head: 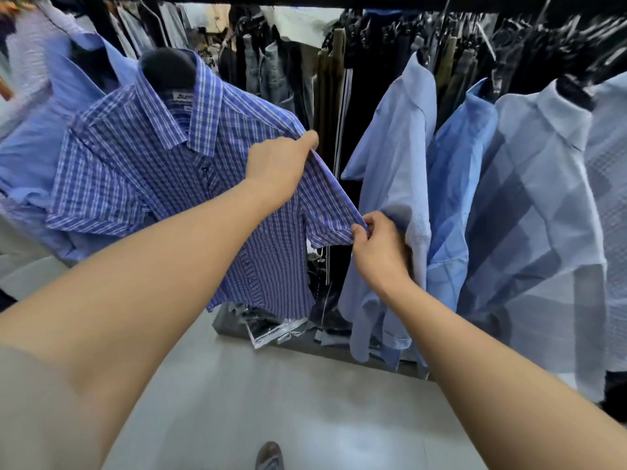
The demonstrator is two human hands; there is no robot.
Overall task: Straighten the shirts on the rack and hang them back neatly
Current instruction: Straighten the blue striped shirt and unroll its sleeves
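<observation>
Head view: the left hand is closed on the shoulder seam of the plaid shirt, fingers curled into the cloth. The right hand pinches the hem of the same short sleeve between thumb and fingers, so the sleeve is stretched taut between the 2 hands. The shirt is blue-and-white checked, crinkled, buttoned, and hangs tilted on a black hanger, left of 3 pale blue shirts under the dark rail. Dark trousers hang behind. The floor is pale grey and smooth.
</observation>
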